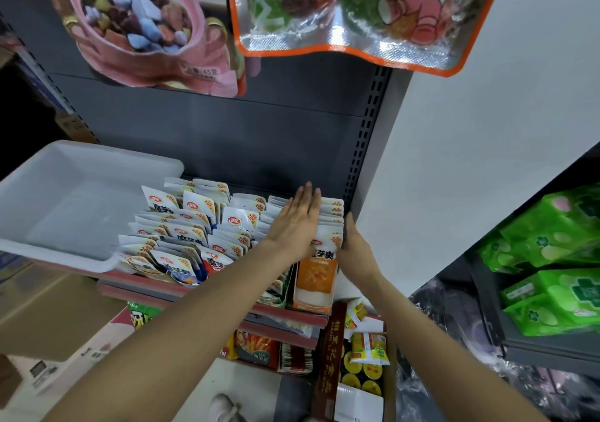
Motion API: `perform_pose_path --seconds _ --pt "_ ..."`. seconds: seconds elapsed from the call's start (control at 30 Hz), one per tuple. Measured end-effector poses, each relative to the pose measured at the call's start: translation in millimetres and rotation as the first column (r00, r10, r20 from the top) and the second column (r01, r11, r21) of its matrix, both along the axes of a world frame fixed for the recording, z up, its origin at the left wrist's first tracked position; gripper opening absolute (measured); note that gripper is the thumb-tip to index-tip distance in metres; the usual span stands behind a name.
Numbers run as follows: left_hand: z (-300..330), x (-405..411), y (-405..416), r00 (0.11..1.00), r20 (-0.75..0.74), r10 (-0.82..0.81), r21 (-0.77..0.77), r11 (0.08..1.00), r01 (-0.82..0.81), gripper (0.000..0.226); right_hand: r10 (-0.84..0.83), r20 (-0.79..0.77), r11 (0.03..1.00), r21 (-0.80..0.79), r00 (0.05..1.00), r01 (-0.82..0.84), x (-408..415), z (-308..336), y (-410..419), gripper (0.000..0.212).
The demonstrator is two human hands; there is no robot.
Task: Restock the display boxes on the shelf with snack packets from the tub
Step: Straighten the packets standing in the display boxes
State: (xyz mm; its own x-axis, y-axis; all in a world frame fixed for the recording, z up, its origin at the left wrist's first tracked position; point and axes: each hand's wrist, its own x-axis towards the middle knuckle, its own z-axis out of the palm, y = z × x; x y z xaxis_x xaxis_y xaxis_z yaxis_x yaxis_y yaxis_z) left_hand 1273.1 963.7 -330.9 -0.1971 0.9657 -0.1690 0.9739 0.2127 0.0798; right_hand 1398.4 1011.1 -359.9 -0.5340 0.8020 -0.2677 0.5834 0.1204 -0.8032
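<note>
The 2 forearms reached up to the shelf, where the left hand (293,223), fingers straight, pressed flat on the row of snack packets (331,226) running front-to-back in the rightmost display box (313,295), the right hand (352,239) flat against its right side, the white tub (65,200) well left.

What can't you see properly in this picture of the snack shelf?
- Head view: the packets at the right end of the row are partly covered by the left hand lying flat on them.
- The right hand shows only edge-on beside the packets, so its finger grip is unclear.
- The white tub is cut off at the left edge.
- The small print on the orange display box is too blurred to read.
</note>
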Motion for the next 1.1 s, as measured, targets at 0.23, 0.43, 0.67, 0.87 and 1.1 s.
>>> perform_pose_path --seconds 0.23,0.43,0.67,0.87,1.1 --pt "2.3 0.2 0.5 0.998 0.010 -0.058 -0.026 0.998 0.058 0.100 0.005 -0.081 0.994 -0.105 0.997 -0.014 -8.3 -19.9 -20.0 0.102" --pt "0.1 4.7 -5.0 0.998 -0.029 -0.061 -0.033 0.998 0.060 0.099 -0.002 -0.055 0.996 -0.093 0.998 -0.003 -0.8 -17.8 -21.4 0.085" --pt "16.6 -5.6 -24.4 0.970 0.244 0.022 0.138 0.989 -0.057 0.089 0.049 -0.045 0.992 0.118 0.998 -0.044 -3.6 -2.1 -10.0 0.103" --pt "16.2 -47.2 -68.3 0.985 0.172 0.029 0.070 0.997 -0.042 0.056 0.237 0.223 0.923 0.252 0.946 -0.291 -12.8 6.2 -3.6 0.081" --pt "7.9 -48.4 -54.2 0.992 0.122 0.042 -0.081 0.996 -0.032 0.062 0.167 0.237 0.932 0.277 0.957 -0.232 -16.9 19.8 11.2 0.086"
